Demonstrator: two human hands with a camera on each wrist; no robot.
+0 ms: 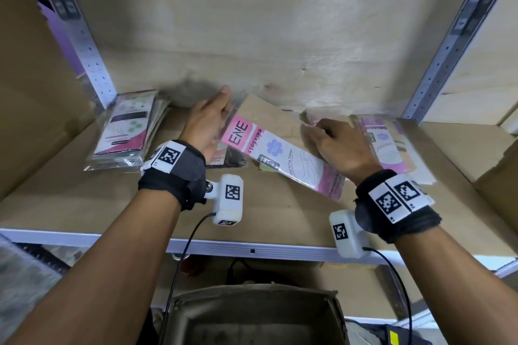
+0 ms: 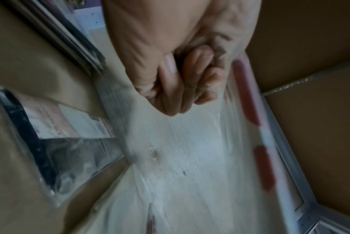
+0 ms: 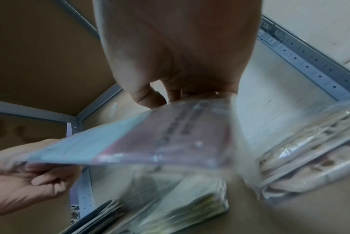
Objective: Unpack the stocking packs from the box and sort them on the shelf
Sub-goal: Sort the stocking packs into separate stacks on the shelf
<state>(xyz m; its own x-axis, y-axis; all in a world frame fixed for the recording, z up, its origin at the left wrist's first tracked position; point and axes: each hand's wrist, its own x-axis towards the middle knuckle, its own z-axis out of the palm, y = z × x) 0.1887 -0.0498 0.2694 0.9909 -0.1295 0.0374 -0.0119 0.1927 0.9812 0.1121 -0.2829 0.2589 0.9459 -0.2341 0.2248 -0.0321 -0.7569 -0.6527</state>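
Note:
A pink and white ENE stocking pack (image 1: 269,148) in clear plastic hangs tilted just above the cardboard-lined shelf (image 1: 280,221), held between both hands. My left hand (image 1: 210,123) pinches its far left end; the right wrist view shows those fingers (image 3: 40,178) curled under the pack's edge (image 3: 150,139). My right hand (image 1: 333,137) grips the pack's right side, fingers curled over it. Seen from the left wrist, the left hand (image 2: 182,82) is curled beside the blurred plastic pack (image 2: 248,98). An open box (image 1: 252,314) sits below the shelf.
A stack of dark-printed packs (image 1: 120,131) lies at the shelf's left, by the metal upright (image 1: 92,59). A stack of pink packs (image 1: 392,145) lies at the right. A dark pack (image 1: 227,159) and more packs (image 3: 190,197) lie under the held one.

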